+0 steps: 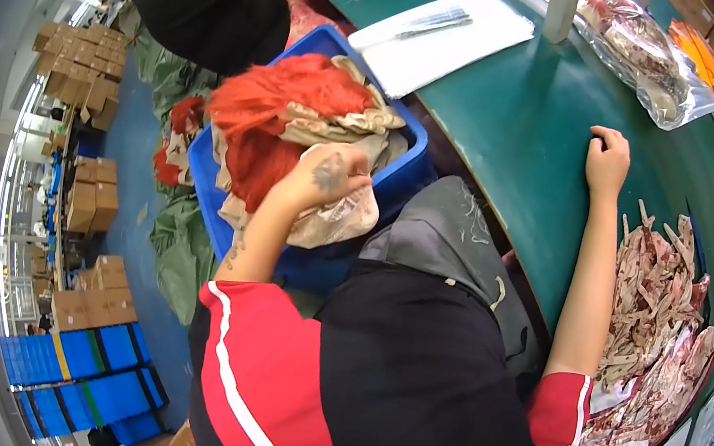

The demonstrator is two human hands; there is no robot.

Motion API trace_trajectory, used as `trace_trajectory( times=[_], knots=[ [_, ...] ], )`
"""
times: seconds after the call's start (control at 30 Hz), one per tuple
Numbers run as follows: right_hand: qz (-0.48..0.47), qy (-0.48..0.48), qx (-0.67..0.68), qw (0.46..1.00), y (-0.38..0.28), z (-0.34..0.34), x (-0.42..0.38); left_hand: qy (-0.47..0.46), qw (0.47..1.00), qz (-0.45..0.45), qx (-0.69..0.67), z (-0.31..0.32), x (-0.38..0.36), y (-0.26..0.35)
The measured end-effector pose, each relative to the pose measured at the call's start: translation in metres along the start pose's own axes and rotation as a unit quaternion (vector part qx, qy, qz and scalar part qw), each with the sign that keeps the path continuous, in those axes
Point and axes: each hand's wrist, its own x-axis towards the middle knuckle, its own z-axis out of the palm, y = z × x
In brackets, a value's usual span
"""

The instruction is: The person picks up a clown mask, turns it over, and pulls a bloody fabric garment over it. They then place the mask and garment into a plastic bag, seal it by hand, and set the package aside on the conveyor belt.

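Observation:
My left hand, tattooed on its back, is over a blue plastic bin of dyed red fur pelts with pale skin undersides. Its fingers curl against a pale-backed pelt on the near side of the pile; the fingertips are partly hidden. Resting on the green table, my right hand is loosely closed, and nothing shows in it. Beside my right forearm lies a pile of mottled reddish-brown and cream pelts with narrow strip-like ends.
White sheets lie on the table under a clear packet. A clear bag of mottled pelts sits beyond a post. One co-worker is at upper left. Cardboard boxes and blue crates stand at left.

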Motion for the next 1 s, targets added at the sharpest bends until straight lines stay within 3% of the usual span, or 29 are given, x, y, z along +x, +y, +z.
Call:
trace_trajectory(
  times=[0.03, 0.1, 0.13, 0.27, 0.47, 0.53, 0.6, 0.73, 0.83, 1.0],
  knots=[
    [0.01, -0.004, -0.001, 1.0, 0.001, -0.001, -0.001, -0.003, 1.0, -0.006, -0.002, 0.0, -0.009, -0.006],
    [0.029, -0.006, -0.004, 1.0, 0.002, 0.0, 0.001, -0.058, 0.991, -0.12, 0.031, -0.001, -0.02, -0.013],
    [0.029, -0.007, -0.002, 1.0, 0.001, 0.001, 0.0, -0.058, 0.99, -0.121, 0.032, 0.011, -0.023, -0.016],
    [0.047, -0.004, 0.016, 0.999, -0.001, -0.002, 0.001, 0.215, 0.948, -0.032, 0.232, 0.096, -0.027, -0.041],
    [0.036, -0.003, 0.016, 0.999, 0.004, -0.002, -0.001, 0.306, 0.903, -0.024, 0.299, 0.085, -0.015, -0.055],
    [0.047, -0.006, 0.024, 0.999, 0.002, -0.004, -0.001, 0.16, 0.965, -0.056, 0.198, 0.085, -0.012, -0.066],
    [0.057, -0.013, 0.032, 0.998, 0.0, -0.005, -0.002, 0.004, 0.992, -0.088, 0.09, 0.086, -0.01, -0.077],
    [0.069, -0.005, 0.048, 0.996, -0.004, -0.007, -0.002, -0.029, 0.992, -0.117, -0.038, 0.048, -0.01, -0.065],
    [0.077, -0.005, 0.055, 0.996, -0.005, -0.007, -0.003, -0.036, 0.962, -0.183, -0.202, 0.016, -0.018, -0.061],
    [0.094, -0.009, 0.061, 0.994, -0.006, -0.008, -0.004, 0.014, 0.92, -0.152, -0.361, -0.029, -0.039, -0.079]
  ],
)
